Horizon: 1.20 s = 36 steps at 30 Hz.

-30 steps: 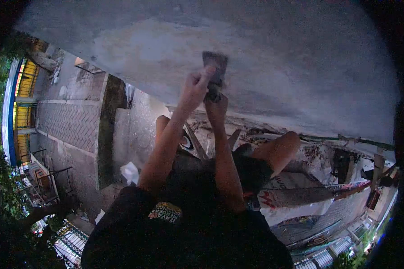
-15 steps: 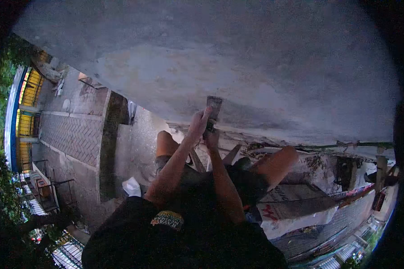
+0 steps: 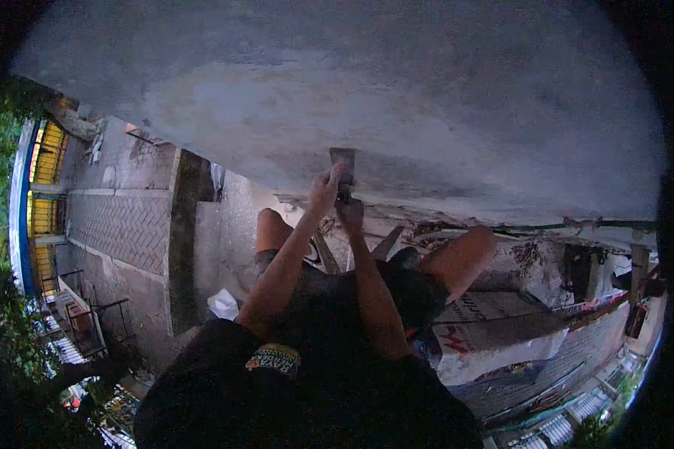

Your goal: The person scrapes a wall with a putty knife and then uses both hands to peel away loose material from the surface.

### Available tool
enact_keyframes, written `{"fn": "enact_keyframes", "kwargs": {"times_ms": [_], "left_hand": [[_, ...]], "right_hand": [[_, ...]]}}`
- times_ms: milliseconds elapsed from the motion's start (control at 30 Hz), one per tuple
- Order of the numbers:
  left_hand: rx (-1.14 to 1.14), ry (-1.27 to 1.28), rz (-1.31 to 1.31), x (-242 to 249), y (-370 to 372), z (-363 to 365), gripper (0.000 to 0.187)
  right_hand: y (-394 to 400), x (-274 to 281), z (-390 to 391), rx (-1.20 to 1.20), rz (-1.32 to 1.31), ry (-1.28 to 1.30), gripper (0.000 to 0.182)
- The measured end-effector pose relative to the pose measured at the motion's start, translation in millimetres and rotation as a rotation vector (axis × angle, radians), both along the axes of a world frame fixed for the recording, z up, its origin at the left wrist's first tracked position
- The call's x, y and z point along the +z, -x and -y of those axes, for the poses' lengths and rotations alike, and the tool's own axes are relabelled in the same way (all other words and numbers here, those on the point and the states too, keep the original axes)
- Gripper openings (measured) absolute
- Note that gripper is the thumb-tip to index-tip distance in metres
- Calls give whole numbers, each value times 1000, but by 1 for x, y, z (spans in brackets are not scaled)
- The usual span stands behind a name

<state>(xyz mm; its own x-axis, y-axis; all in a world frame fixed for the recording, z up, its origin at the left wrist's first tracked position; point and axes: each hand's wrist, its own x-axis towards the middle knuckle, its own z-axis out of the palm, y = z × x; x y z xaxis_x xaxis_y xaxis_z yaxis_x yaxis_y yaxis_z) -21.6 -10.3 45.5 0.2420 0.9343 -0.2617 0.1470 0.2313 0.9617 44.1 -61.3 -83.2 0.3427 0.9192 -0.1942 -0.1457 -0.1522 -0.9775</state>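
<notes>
A putty knife (image 3: 343,159) with a wide dark blade lies against the lower part of a grey, patchy wall (image 3: 277,97). My left hand (image 3: 324,191) is closed on it, with the thumb or a finger reaching up along the blade. Just below, my right hand (image 3: 350,215) is wrapped round the handle, which is mostly hidden by the fingers. Lighter smears mark the wall's surface to the left of the blade.
My bent knees (image 3: 460,258) stick out on both sides beneath the wall. A crumpled white bag (image 3: 223,304) lies on the ground at left. Printed cardboard (image 3: 479,329) is at lower right. Further left are brick paving (image 3: 123,224) and a yellow barred gate (image 3: 46,213).
Both hands and the putty knife have shifted slightly left and up in the view. The blade now leans a little left instead of right. The hold looks the same.
</notes>
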Motion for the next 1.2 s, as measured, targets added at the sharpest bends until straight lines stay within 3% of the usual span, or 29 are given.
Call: {"fn": "enact_keyframes", "kwargs": {"times_ms": [33, 67, 100, 167, 233, 333, 400, 433, 467, 533, 600, 667, 733, 833, 867, 967, 1033, 1133, 1200], "left_hand": [[-24, -41, -95, 4, 3, 3, 42], [46, -290, -185, -5, 5, 4, 42], [111, -541, -274, -25, 6, 3, 41], [105, -582, -312, -40, 8, -2, 41], [-12, -177, -205, -40, 9, -15, 41], [28, -137, -206, -83, 7, -11, 47], [64, -155, -144, -81, 9, -9, 49], [75, -151, -115, -82, 10, -8, 50], [113, -227, -168, -49, 8, -4, 52], [108, -270, 24, -63, 6, -19, 52], [43, -193, -40, -60, 3, -14, 52], [62, -245, -160, -82, 7, -8, 52], [72, -262, -322, -67, 5, -3, 53], [34, -8, -170, -102, 14, -10, 51], [30, 14, -160, -106, 16, -8, 51], [41, -238, -213, -52, 9, -6, 49], [56, -417, -108, -17, 3, -7, 49], [51, -142, -90, -5, 2, -12, 48], [12, -130, -122, -41, 7, -12, 47]], "right_hand": [[5, -4, 1, -11, -16, -56, 24], [11, -9, 3, -21, -31, -112, 24], [12, 7, -1, -20, 114, -184, 22], [9, 11, -4, 23, 255, -201, 19], [0, -21, -3, 95, 187, -69, 19], [3, -92, -3, 97, -134, 250, 22], [21, -67, -12, -116, -139, -79, 25], [21, -51, -9, -100, -30, -116, 25], [21, -37, -6, -91, 80, -153, 25], [-5, -10, -14, 197, 532, -15, 32], [2, -24, 0, 121, 371, 16, 18], [7, -27, -8, 81, 291, -25, 15], [11, -26, -13, 74, 287, -87, 20], [17, -40, 12, 62, 277, -109, 27], [17, -46, 11, 52, 297, -82, 28], [11, -55, -6, 67, 487, -82, 28], [-9, -21, -20, 147, 796, -188, 28], [-11, 7, -23, 76, 215, -56, 22], [8, -46, -19, -16, 344, -209, 24]]}}
